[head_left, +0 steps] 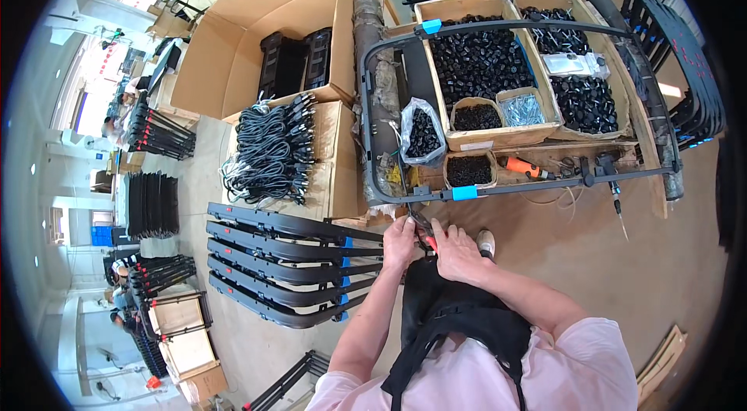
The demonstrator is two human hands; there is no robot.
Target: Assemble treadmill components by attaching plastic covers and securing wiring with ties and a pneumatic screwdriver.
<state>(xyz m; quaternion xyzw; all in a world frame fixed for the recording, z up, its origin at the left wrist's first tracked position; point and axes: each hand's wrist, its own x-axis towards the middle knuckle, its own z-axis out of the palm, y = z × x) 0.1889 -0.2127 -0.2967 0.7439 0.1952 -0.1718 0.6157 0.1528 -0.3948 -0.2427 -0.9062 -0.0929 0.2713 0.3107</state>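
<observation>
Both my hands are close together just below the near bar of a black tubular frame, which lies across the workbench with blue tape on its bars. My right hand is closed around red-handled pliers, their dark head pointing up toward the bar. Beside it, my left hand has its fingers pinched together near the pliers' head. What lies between those fingers is too small and hidden to make out.
Parts bins hold black fittings and silver screws. An orange power tool lies near the frame. To the left are bundled black cables, a cardboard box and stacked black curved frames. People work at the far left.
</observation>
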